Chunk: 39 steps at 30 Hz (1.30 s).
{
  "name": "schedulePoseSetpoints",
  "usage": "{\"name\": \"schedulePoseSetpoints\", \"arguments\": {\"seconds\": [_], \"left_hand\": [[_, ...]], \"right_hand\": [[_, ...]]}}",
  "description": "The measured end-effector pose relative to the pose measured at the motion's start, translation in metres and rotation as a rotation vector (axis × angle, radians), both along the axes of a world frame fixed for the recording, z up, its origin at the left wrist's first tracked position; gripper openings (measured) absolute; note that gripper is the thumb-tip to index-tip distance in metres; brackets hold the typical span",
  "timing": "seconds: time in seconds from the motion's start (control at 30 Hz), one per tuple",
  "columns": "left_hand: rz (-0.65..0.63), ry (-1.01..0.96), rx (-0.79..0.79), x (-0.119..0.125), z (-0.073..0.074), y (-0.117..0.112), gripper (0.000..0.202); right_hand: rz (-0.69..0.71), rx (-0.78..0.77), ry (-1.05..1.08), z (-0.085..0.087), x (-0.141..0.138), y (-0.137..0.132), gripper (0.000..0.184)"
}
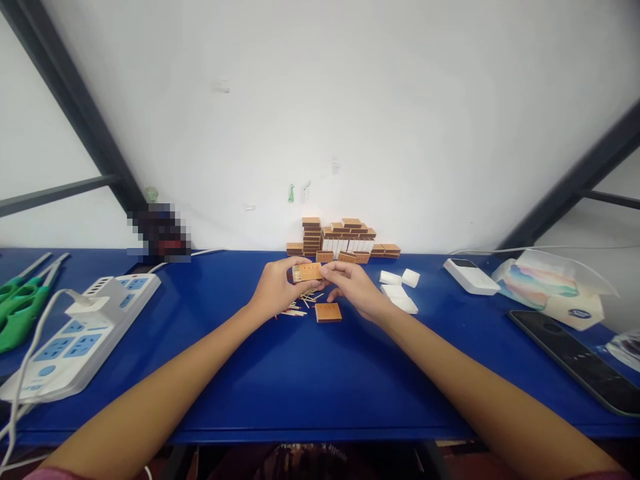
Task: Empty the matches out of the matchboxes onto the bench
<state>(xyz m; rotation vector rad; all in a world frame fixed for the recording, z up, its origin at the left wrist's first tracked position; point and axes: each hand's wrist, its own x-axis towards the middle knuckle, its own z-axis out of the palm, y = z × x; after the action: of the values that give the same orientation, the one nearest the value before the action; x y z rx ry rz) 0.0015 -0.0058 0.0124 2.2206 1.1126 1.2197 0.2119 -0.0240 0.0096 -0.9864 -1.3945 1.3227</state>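
Between my two hands, above the table, is a matchbox (307, 271) with matches showing at its left end, so it is partly open. My left hand (276, 288) grips its left part between thumb and fingers. The fingertips of my right hand (356, 287) are closed on its right end. Loose matches (295, 310) lie in a heap on the table below my left hand. A second matchbox (328, 312) lies flat just below my right hand. White inner trays (399, 297) rest to the right of that hand.
Stacked matchboxes (311, 233) stand against the wall at the back of the blue table (310, 387). To the left are a power strip (75, 340) with cables and green-handled scissors (25, 307). On the right lie a white device (471, 275), a tissue pack (555, 290) and a phone (575, 360).
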Motion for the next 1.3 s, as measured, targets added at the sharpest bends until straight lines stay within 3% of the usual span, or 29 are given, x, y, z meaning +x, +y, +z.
{"name": "schedulePoseSetpoints", "arguments": {"seconds": [0.17, 0.37, 0.47, 0.6, 0.7, 0.8, 1.03, 1.2, 1.3], "left_hand": [[-0.035, -0.029, -0.037, 0.003, 0.001, -0.004, 0.038], [0.044, 0.081, -0.018, -0.007, 0.004, 0.005, 0.040], [0.097, 0.096, 0.010, -0.012, 0.004, 0.009, 0.043], [0.110, 0.096, 0.017, -0.014, 0.003, 0.012, 0.043], [0.108, 0.094, 0.009, -0.014, 0.002, 0.012, 0.044], [0.111, 0.108, 0.003, -0.013, 0.002, 0.011, 0.047], [0.095, 0.102, -0.020, -0.011, -0.002, 0.010, 0.047], [0.078, 0.130, -0.012, -0.012, -0.004, 0.012, 0.046], [0.071, 0.131, -0.003, -0.012, -0.004, 0.012, 0.046]], "right_hand": [[0.024, 0.016, -0.020, 0.002, -0.005, -0.004, 0.044], [-0.192, -0.026, -0.024, 0.009, 0.018, 0.018, 0.021], [-0.298, 0.014, -0.085, 0.018, 0.045, 0.034, 0.017], [-0.525, 0.102, -0.187, 0.026, 0.101, 0.055, 0.020], [-0.710, 0.090, -0.249, 0.022, 0.143, 0.067, 0.024], [-0.783, 0.061, -0.295, 0.010, 0.167, 0.078, 0.023], [-0.727, 0.055, -0.465, -0.017, 0.158, 0.104, 0.028], [-0.821, 0.202, -0.873, -0.022, 0.153, 0.102, 0.021], [-0.775, 0.169, -1.073, -0.018, 0.153, 0.096, 0.025]]}}
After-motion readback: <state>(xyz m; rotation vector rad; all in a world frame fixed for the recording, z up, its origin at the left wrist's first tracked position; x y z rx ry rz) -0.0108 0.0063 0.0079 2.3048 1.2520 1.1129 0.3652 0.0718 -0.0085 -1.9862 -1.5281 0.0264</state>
